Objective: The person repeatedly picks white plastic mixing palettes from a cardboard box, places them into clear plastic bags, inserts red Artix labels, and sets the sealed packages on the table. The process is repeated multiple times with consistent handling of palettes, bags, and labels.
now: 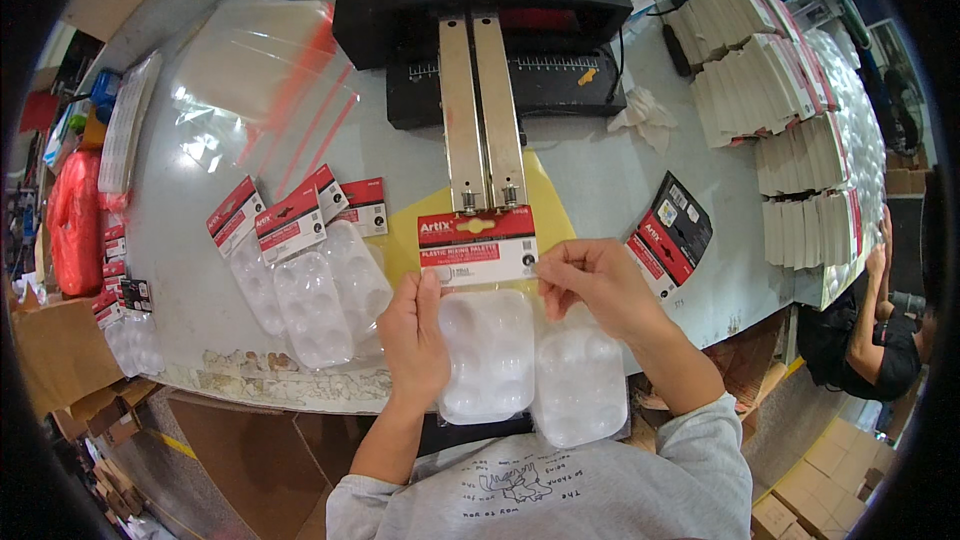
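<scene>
From my remote seat I count at least three carded palette packs (315,315) lying finished, I judge, on the left of the bench. One more is in hand: its red-and-white header card (478,250) sits over the top of a bagged white palette (488,355), with the card's upper edge at the tips of the machine's two metal arms (460,110). I can't see whether it is fastened yet. A second bagged palette (580,390) beside it, a loose black-and-red card (670,235) and the card stacks (745,90) suggest plenty is left.

The card lies between my two hands, the palette hanging from it toward the body. My left hand (415,335) pinches the card's lower left corner, thumb in front, the palette just beside its fingers. My right hand (600,285) has its fingertips drawn together by the lower right corner; I can't tell what they grip.
</scene>
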Available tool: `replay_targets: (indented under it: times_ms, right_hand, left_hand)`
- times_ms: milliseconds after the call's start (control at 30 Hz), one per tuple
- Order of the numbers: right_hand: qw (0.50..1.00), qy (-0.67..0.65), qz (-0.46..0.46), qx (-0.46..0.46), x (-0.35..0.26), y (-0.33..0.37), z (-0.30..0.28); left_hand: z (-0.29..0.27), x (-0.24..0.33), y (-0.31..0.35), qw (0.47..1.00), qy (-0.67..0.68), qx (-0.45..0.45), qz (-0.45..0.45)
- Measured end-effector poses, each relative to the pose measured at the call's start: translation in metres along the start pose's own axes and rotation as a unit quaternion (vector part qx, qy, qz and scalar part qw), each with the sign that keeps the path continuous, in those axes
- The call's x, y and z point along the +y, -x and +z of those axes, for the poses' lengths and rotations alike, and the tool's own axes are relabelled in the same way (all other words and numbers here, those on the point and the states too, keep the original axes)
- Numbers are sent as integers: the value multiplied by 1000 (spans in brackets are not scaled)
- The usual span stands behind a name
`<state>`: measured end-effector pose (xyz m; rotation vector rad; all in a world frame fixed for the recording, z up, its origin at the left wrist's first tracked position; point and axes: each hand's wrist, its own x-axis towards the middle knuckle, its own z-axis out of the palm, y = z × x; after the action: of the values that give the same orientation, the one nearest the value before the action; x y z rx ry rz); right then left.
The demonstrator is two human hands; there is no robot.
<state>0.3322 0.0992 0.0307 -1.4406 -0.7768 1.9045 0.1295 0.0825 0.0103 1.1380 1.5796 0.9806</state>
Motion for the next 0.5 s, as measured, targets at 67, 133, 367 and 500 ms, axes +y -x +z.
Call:
replay_targets:
  times_ms: [67, 133, 367, 500]
  right_hand:
    - [999, -35, -32, 27, -2, -14, 3]
    - [994, -63, -65, 56, -3, -29, 4]
    - [994, -50, -85, 47, 4, -46, -2]
    - [967, 142, -187, 103, -8, -27, -11]
  left_hand:
    - [5, 2, -14, 998, -43, 16, -37]
    - [11, 0, -32, 999, -17, 24, 44]
    - [22, -29, -49, 995, 45, 32, 79]
    - [-1, -23, -48, 999, 0, -1, 47]
